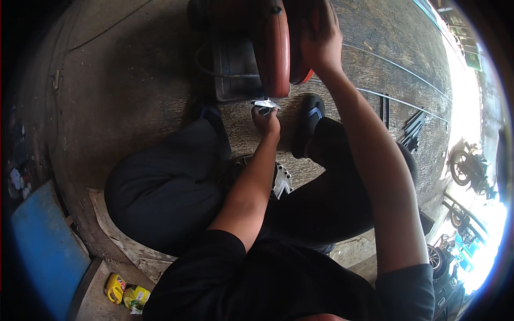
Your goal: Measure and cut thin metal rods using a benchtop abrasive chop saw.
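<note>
A red-guarded machine that looks like a cut-off saw (277, 59) stands in front of me on a dark metal base (230, 88). My left hand (266, 122) is closed around a small shiny metal piece (265, 104), right at the lower end of the red guard. Higher up on the right, my right hand (324, 51) rests against the machine's upper part, its fingers wrapped over something dark that I cannot make out clearly. A light metal part with holes (282, 181) lies between my legs, partly hidden by my left forearm.
Long thin rods (399, 63) and a bundle of dark bars (413, 128) lie on the floor to the right. A blue panel (48, 246) and a yellow container (115, 288) are at the lower left. Motorcycles (467, 166) stand beyond the bright right edge.
</note>
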The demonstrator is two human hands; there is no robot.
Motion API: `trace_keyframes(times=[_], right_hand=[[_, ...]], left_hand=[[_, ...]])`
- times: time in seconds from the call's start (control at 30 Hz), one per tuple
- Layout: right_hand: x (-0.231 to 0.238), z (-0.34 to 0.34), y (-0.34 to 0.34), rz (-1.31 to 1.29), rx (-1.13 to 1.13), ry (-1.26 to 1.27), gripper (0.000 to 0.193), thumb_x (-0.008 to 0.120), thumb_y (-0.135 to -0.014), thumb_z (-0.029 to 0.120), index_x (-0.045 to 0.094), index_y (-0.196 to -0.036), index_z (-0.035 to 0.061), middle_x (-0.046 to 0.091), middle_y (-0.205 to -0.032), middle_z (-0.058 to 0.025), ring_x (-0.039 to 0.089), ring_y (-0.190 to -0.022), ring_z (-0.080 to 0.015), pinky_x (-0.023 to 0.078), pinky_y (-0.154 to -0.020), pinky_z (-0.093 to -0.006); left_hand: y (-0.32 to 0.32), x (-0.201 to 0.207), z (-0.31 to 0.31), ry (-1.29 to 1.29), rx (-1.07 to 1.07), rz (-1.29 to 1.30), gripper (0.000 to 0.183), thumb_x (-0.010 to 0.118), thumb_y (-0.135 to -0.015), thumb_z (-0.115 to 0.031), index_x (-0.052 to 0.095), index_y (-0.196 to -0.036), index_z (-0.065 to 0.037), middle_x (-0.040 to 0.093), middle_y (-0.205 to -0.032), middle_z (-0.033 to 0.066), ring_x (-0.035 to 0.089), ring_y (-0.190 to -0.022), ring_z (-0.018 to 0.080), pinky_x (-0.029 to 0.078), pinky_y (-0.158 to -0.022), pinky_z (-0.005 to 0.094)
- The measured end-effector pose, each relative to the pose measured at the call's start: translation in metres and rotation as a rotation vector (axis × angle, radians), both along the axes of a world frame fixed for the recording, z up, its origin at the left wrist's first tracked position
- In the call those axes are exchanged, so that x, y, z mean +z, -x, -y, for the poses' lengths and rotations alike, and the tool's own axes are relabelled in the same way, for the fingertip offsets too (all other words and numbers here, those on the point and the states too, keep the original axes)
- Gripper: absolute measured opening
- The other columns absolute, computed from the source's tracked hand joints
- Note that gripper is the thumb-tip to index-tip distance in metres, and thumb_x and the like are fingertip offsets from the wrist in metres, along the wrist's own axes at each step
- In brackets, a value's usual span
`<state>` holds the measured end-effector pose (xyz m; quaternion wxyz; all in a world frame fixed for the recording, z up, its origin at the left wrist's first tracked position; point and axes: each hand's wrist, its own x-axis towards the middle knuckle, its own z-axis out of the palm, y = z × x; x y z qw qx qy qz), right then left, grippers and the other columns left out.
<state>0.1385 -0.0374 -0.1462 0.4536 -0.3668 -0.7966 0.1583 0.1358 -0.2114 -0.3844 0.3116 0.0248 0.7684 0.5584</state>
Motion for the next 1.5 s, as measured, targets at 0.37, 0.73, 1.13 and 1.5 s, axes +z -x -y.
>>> trace_keyframes(times=[0.37, 0.73, 1.13, 1.5], right_hand=[[-0.030, 0.015, -0.003, 0.038, -0.136, -0.070, 0.058, 0.059, -0.085, 0.011, 0.040, -0.139, 0.0027, 0.043, -0.138, -0.0258, 0.042, -0.129, -0.0407, 0.040, -0.105, -0.0430], [-0.051, 0.025, -0.006, -0.023, -0.144, 0.009, 0.056, 0.060, -0.086, 0.011, 0.041, -0.138, 0.0005, 0.044, -0.137, -0.0276, 0.045, -0.126, -0.0424, 0.044, -0.101, -0.0430], [-0.055, 0.026, -0.006, -0.030, -0.161, -0.016, 0.056, 0.061, -0.085, 0.011, 0.042, -0.137, -0.0002, 0.046, -0.135, -0.0289, 0.047, -0.124, -0.0429, 0.045, -0.099, -0.0429], [-0.057, 0.024, -0.005, -0.025, -0.167, -0.042, 0.056, 0.061, -0.084, 0.010, 0.043, -0.136, -0.0022, 0.048, -0.133, -0.0290, 0.047, -0.124, -0.0428, 0.044, -0.101, -0.0430]], left_hand=[[0.009, -0.006, 0.005, 0.067, -0.069, 0.073, 0.019, 0.062, -0.079, -0.003, 0.061, -0.098, -0.001, 0.064, -0.083, 0.0105, 0.062, -0.068, 0.0200, 0.050, -0.061, 0.0330], [0.029, 0.014, -0.011, -0.087, 0.421, 0.800, 0.025, 0.049, -0.097, -0.037, 0.058, -0.097, -0.014, 0.062, -0.077, -0.0007, 0.055, -0.056, 0.0100, 0.038, -0.045, 0.0232], [-0.016, 0.031, -0.029, -0.019, 0.100, 0.166, 0.021, 0.054, -0.089, -0.017, 0.056, -0.104, -0.001, 0.063, -0.094, 0.0085, 0.061, -0.083, 0.0268, 0.047, -0.075, 0.0387], [0.012, 0.002, -0.061, -0.134, -0.414, 0.545, 0.058, 0.044, -0.075, 0.006, 0.049, -0.131, -0.009, 0.062, -0.107, 0.0053, 0.060, -0.087, 0.0139, 0.046, -0.066, 0.0249]])
